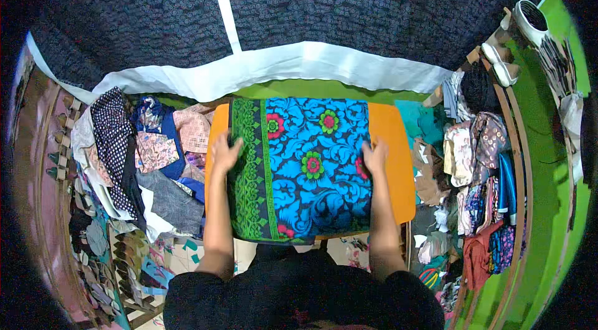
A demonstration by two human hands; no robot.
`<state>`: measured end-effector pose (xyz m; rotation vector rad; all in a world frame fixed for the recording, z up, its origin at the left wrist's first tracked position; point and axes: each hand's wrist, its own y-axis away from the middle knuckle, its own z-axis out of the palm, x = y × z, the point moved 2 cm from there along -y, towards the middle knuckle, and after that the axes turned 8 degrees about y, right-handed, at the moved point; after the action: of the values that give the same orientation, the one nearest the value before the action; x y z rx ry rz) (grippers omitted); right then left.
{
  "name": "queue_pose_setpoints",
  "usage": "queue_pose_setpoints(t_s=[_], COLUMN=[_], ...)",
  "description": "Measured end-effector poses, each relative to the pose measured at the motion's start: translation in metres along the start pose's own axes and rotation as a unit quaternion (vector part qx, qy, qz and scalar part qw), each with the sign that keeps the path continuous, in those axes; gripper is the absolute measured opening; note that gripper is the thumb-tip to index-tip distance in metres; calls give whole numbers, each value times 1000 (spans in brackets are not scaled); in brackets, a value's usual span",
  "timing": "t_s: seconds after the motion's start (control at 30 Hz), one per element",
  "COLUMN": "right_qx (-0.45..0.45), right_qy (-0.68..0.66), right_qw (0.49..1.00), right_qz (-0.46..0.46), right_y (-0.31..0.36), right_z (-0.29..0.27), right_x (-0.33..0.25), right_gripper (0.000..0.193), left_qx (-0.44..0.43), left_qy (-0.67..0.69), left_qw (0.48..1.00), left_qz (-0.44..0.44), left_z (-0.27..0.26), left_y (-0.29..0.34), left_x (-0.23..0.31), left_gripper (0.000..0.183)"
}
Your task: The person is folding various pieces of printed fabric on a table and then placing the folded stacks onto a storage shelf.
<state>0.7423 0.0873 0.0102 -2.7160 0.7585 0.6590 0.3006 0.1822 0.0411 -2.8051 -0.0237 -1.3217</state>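
A folded patterned cloth [321, 186], blue and black with red-and-green flowers and a green border along its left side, lies flat over an orange tabletop [395, 162]. Its near edge hangs at the front of the table. At the cloth's left edge is my left hand [225, 153], thumb and fingers apart, partly over the border. My right hand [375, 157] rests at the opposite edge with its fingers spread, next to a red flower. Both hands look open, and neither grips the fabric.
Heaped garments [165, 162] lie left of the table, with a black dotted cloth [115, 149] among them. More clothes [483, 186] hang or lie on a wooden rack at right, with white shoes [500, 65] above. A dark curtain [349, 12] with white trim hangs behind.
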Motion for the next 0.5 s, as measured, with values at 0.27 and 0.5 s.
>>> queue_pose_setpoints(t_s=[0.27,0.5], right_qx=[-86,-322], right_qy=[38,-259], right_qw=[988,908], right_qz=[120,67], right_y=[115,158], right_z=[-15,-64], right_x=[52,43], right_gripper=[61,56], left_qx=[-36,-172], left_qy=[68,172], left_qw=[976,896], left_qz=[-204,-371], left_z=[-15,-42], left_y=[148,215], left_x=[-108,-36], left_gripper=[65,55])
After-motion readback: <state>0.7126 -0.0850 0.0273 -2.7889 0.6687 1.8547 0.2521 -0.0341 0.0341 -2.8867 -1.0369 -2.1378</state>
